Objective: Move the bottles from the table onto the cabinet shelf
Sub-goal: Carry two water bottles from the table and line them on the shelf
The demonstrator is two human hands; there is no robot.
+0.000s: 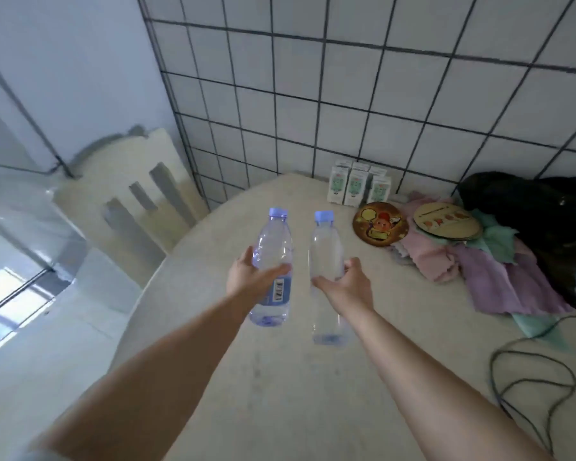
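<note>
Table pale, round-edged. Two clear plastic bottles, blue caps, upright above it. Left hand gripped labelled bottle mid-body; right hand gripped bare bottle mid-body. Both likely light, thin-walled, smooth; waist hold looked soundest. Five small cartons by wall. Cabinet shelf not visible.

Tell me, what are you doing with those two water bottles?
A person is picking up two clear bottles with blue caps, one in each hand. The left hand grips the left bottle, the one with a barcode label. The right hand grips the right bottle, which has no label showing. Both are over the pale table. Small cartons, round coasters and coloured cloths sit near the tiled wall. No cabinet shelf is in view.
</note>
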